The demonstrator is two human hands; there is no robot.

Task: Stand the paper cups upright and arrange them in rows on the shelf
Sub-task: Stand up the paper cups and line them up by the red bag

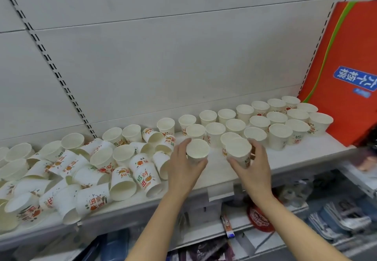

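Both hands are over the white shelf (216,171). My left hand (184,167) grips an upright white paper cup (197,149) with orange and green print. My right hand (254,164) holds a second upright cup (238,151) just right of it. Behind them, upright cups stand in rows (265,121) running back toward the right end. On the left part of the shelf lies a jumbled pile of cups (81,171), many tipped on their sides, a few upright.
An orange bag with a blue label (344,71) leans against the back panel at the right end of the shelf. A lower shelf (306,226) under the front edge carries packaged goods. The slotted back wall (163,56) rises behind the cups.
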